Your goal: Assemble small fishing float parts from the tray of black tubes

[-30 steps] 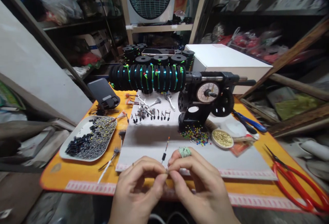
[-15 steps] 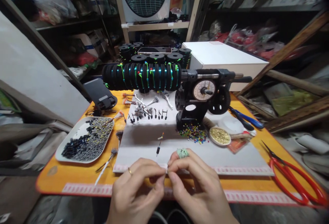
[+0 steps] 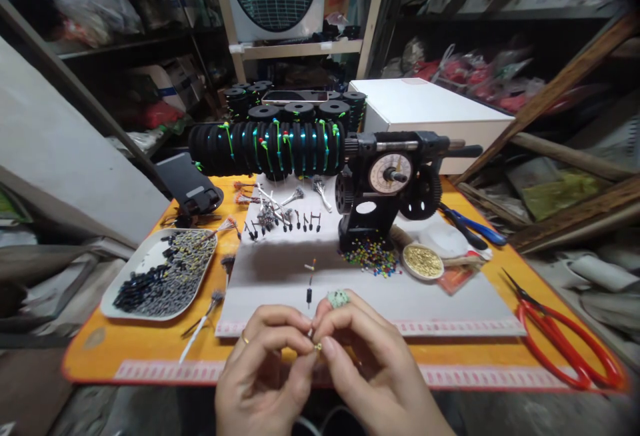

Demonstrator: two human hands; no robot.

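Note:
My left hand (image 3: 273,363), with a ring on one finger, and my right hand (image 3: 373,359), with a green wrap on one fingertip, meet at the table's front edge. Both are closed in a pinch. Between their fingertips shows a tiny gold-coloured piece (image 3: 318,347); a small greyish bit sits just above it, partly hidden by the fingers. Just beyond the hands, a black cylindrical bead (image 3: 309,296) on a thin stem, with a small orange-tipped part above it, lies on the white board (image 3: 270,289).
A black winding machine (image 3: 385,183) carries a row of black spools (image 3: 270,149) with green line. Left is a tray (image 3: 113,313) of small grey and black parts. Right are coloured beads (image 3: 373,256), a dish of gold pieces (image 3: 423,261), blue-handled pliers (image 3: 475,226) and red scissors (image 3: 570,343).
My fingertips have parted slightly and turned, so the tiny gold-coloured piece now shows between them. The whole view has shifted a little; the things on the table look unmoved.

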